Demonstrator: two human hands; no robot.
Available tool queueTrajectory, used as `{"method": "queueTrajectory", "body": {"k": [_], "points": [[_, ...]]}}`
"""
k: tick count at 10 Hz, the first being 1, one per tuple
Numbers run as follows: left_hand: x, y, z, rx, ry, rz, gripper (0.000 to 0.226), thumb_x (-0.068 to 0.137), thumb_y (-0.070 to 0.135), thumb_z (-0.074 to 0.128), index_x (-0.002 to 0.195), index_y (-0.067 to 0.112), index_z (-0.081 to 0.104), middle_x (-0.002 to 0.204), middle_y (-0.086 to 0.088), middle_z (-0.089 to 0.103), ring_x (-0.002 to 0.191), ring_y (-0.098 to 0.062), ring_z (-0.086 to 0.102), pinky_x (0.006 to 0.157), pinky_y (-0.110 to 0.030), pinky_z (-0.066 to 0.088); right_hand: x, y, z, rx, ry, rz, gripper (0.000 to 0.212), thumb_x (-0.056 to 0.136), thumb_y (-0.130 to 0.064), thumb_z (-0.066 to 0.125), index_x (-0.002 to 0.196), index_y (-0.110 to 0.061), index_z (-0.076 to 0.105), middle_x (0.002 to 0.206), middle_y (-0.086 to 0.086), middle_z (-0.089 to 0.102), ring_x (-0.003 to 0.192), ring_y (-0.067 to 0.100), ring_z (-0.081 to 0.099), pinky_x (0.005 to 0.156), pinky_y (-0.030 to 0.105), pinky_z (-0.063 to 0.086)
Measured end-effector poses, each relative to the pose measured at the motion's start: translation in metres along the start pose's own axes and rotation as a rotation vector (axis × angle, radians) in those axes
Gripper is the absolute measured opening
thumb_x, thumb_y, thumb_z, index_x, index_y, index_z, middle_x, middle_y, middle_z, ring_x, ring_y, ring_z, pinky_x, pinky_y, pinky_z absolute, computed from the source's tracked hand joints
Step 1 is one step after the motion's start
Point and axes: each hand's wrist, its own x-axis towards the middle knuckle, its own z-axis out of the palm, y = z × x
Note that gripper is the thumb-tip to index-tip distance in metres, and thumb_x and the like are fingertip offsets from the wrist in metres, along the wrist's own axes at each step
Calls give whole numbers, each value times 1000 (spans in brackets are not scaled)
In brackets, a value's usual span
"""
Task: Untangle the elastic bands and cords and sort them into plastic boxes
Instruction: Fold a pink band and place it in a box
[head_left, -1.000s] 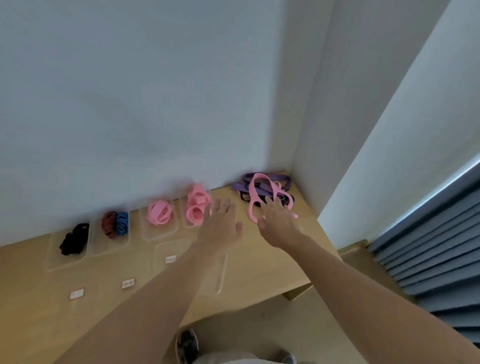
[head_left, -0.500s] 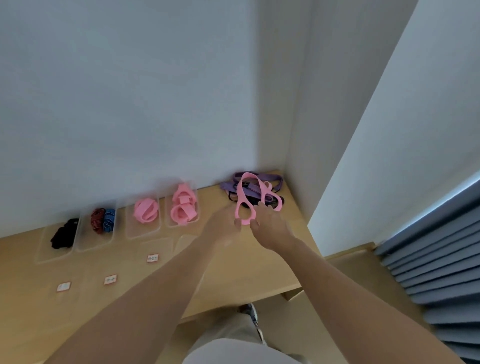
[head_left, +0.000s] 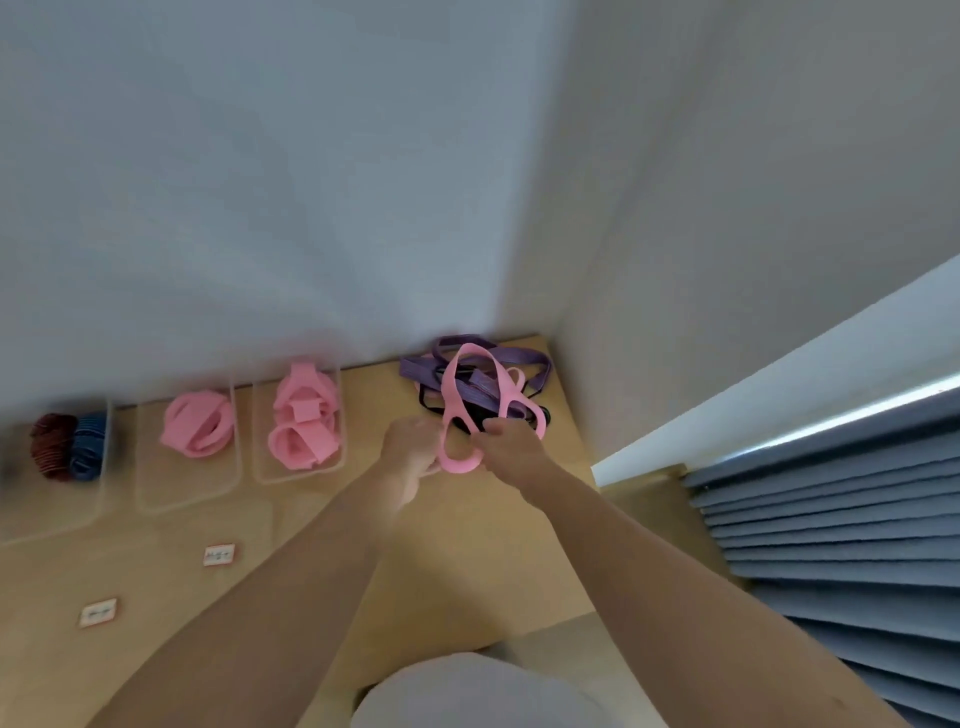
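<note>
Left hand (head_left: 410, 448) and right hand (head_left: 511, 449) each pinch the pink elastic band (head_left: 449, 397) — held over the purple tangle (head_left: 415, 369) on the wooden tabletop (head_left: 493, 545), in a white-walled corner (head_left: 524, 208).

pink band (head_left: 470, 410) is a twisted loop held up off the tangle, left hand (head_left: 410, 449) and right hand (head_left: 511, 447) pinching its lower end. behind it purple bands (head_left: 491, 358) and what looks like a black cord (head_left: 430, 408) sit knotted together. further left, a clear box (head_left: 332, 462) of folded pink strips (head_left: 304, 415), and another box (head_left: 182, 499) with a pink coil (head_left: 197, 431).
</note>
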Motion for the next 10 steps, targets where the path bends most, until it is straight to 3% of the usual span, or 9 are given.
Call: {"method": "queueTrajectory", "body": {"k": [1, 2, 3, 4, 5, 6, 7, 8, 10], "points": [[13, -6, -3, 16, -56, -80, 22, 97, 0, 54, 79, 12, 60, 76, -5, 59, 61, -18, 56, 67, -32, 53, 11, -3, -2, 195, 24, 108, 33, 88, -5, 56, 60, -14, 42, 64, 9, 40, 67, 24, 37, 64, 36, 30], [15, -6, -1, -6, -66, -92, 19, 90, -5, 54, 81, 5, 67, 64, -8, 53, 39, -13, 48, 62, -32, 45, 16, -2, -4, 288, -1, 106, 16, 91, -8, 62, 78, 1, 61, 75, 14, 52, 71, 25, 46, 67, 36, 39], [12, -6, 2, -12, -79, -52, 11, 92, 0, 61, 82, 3, 64, 58, -9, 47, 36, -15, 41, 54, -27, 34, 16, -2, -8, 268, -26, 78, 18, 96, -16, 66, 108, -9, 76, 69, -2, 64, 56, 14, 53, 52, 27, 44], [8, -6, 0, -49, -129, 12, 8, 94, 1, 64, 86, 3, 63, 61, -10, 51, 45, -17, 41, 49, -26, 31, 12, -6, -20, 252, -65, -3, 20, 94, -18, 68, 110, -22, 78, 69, -8, 69, 47, 6, 55, 52, 36, 53], [-7, -4, -1, -78, -189, 111, 9, 98, 8, 63, 93, 6, 70, 67, -7, 58, 45, -12, 42, 45, -21, 30, 5, -10, -40, 278, -153, -56, 25, 91, -11, 69, 110, -24, 79, 97, 19, 72, 61, 30, 66, 65, 53, 61], [-22, -2, 1, -117, -208, 215, 16, 98, 9, 62, 108, 14, 73, 72, -2, 63, 45, -11, 41, 43, -22, 31, -1, -12, -60, 352, -261, -61, 30, 92, -1, 67, 116, -17, 75, 109, 30, 66, 80, 44, 70, 65, 51, 62], [-44, 1, 6, -83, -161, 311, 17, 98, 8, 63, 105, 16, 75, 69, 2, 64, 45, -10, 44, 44, -23, 35, -7, -10, -76, 436, -332, -18, 26, 95, 4, 63, 118, -7, 68, 108, 18, 73, 79, 29, 75, 58, 37, 60], [-68, 2, 16, -97, -79, 346, 15, 98, 7, 64, 98, 15, 77, 66, 11, 65, 44, -7, 46, 44, -22, 38, -16, -10, -86, 522, -368, 31, 25, 93, 6, 64, 117, 1, 63, 107, 18, 72, 76, 24, 73, 56, 34, 58], [-116, 20, 35, -134, -45, 460, 19, 100, 7, 61, 101, 13, 78, 73, 6, 70, 51, -12, 46, 48, -22, 40, -38, -15, -104, 551, -433, -95, 21, 96, -8, 66, 117, -4, 69, 115, 23, 71, 81, 28, 68, 65, 42, 60]]}}
